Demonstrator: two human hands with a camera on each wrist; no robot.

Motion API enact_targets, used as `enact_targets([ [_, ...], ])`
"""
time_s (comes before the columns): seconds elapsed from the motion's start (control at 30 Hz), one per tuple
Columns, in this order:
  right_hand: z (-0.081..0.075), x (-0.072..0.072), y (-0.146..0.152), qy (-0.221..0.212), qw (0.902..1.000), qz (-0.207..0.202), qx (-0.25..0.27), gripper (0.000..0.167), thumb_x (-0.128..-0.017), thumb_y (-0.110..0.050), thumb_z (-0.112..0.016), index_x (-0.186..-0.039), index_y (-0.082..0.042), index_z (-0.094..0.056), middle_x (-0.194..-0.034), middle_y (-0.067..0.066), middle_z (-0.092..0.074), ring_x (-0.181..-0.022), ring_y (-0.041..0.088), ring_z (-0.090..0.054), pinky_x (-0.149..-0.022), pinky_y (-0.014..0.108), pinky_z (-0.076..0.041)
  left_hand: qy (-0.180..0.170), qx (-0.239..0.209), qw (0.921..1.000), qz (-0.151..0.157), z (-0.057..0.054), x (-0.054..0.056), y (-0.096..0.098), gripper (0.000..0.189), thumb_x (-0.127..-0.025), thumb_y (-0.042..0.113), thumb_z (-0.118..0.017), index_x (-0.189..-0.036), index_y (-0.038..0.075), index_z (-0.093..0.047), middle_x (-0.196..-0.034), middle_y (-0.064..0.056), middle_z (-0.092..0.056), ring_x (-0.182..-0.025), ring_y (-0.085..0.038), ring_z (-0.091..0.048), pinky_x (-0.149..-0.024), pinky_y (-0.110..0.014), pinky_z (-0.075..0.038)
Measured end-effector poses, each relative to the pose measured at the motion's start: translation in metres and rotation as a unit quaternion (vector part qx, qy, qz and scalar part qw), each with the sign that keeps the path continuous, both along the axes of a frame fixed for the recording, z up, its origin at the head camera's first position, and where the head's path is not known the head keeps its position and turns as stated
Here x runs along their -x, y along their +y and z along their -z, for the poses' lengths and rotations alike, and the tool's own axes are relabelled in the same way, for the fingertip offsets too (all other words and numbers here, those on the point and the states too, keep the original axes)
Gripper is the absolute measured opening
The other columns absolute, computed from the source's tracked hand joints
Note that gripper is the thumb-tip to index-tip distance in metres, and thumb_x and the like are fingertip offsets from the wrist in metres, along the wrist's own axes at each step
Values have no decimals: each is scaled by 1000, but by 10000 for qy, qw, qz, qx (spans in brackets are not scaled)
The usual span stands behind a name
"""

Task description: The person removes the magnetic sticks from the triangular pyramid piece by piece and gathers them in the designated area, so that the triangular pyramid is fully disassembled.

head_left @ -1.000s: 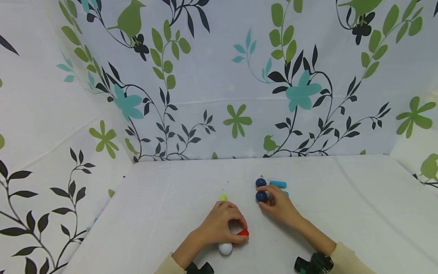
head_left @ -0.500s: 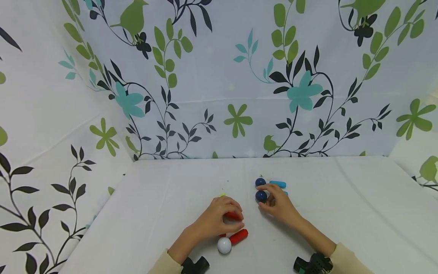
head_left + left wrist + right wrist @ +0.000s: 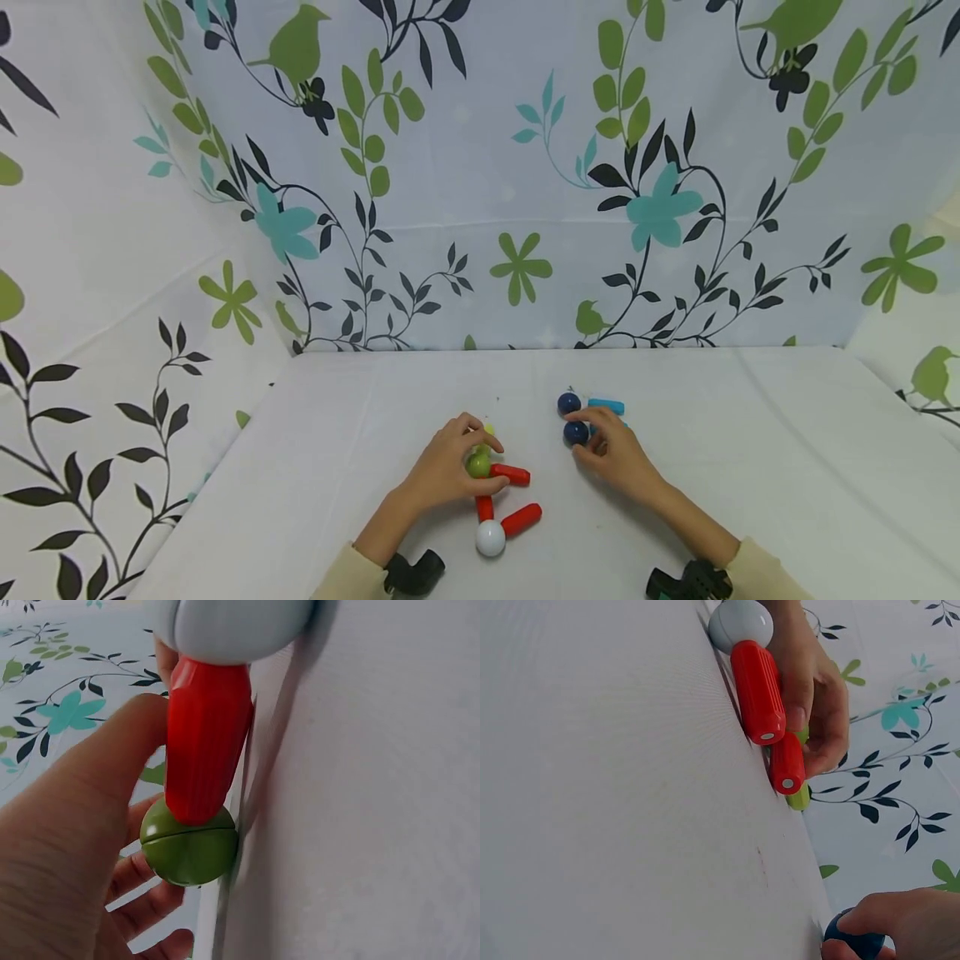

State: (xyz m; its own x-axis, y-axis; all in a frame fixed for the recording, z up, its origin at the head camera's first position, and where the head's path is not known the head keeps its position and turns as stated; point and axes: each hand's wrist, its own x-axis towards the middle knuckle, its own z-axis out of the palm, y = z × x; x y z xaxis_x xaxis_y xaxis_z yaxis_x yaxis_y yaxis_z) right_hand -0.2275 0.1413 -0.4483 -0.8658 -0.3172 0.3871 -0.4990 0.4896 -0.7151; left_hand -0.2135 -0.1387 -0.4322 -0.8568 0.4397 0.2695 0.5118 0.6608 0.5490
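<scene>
Nearest us, cream sleeves (image 3: 348,575) and black wrist cameras (image 3: 688,581) sit at the near side of the head view. Next, slightly right of centre, a white ball (image 3: 491,538) rests on the white worktop (image 3: 720,442). From it one red connecting rod (image 3: 484,508) runs far to a green ball (image 3: 478,464); a red slanted rod (image 3: 522,520) points right. A third red rod (image 3: 511,474) juts right beside the green ball.

The left hand (image 3: 450,467) is part open, thumb and fingers curved about the green ball; we cannot tell whether they press it. Just beyond it, a yellow-green rod (image 3: 489,430) is partly covered by the fingers.

A strip of worktop parts the two hands. The right hand (image 3: 615,454) pinches the nearer blue ball (image 3: 576,432) between thumb and finger. The farther blue ball (image 3: 569,404) sits just past it, a light-blue rod (image 3: 606,407) to its right.

The worktop's slanting left edge is well apart from the left hand; its far edge, well beyond the balls, meets a leaf-printed cloth (image 3: 465,175).

Left wrist view: a seam rings the green ball, which the head view does not resolve. Right wrist view: we see pale discs on two red rod ends.
</scene>
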Motion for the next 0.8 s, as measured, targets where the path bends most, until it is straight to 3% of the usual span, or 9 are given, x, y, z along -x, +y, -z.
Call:
enact_targets([
  [0.23, 2, 4, -4, -20, 9999, 26, 119, 37, -81, 4, -73, -116, -2, -64, -112, 17, -61, -65, 4, -53, -56, 22, -48, -591, -393, 9973, 214, 7, 3, -6, 25, -80, 35, -78, -100, 22, -69, -106, 7, -44, -99, -14, -50, -80, -25, -45],
  [0.53, 2, 8, -8, -129, 9999, 75, -14, 40, -81, 2, -73, -119, -5, -63, -116, 16, -61, -68, 5, -51, -61, 21, -48, -768, -515, 9953, 281, 7, 4, -4, 25, -81, 34, -78, -100, 18, -70, -109, 3, -43, -104, -17, -49, -84, -27, -46],
  [0.8, 1, 8, -7, -101, 9999, -64, 48, 44, -80, 4, -73, -122, -4, -61, -119, 17, -58, -71, 7, -51, -61, 21, -49, -818, -577, 9948, 171, 5, 4, -5, 31, -79, 34, -79, -104, 19, -69, -115, 2, -37, -96, -15, -51, -75, -25, -47],
])
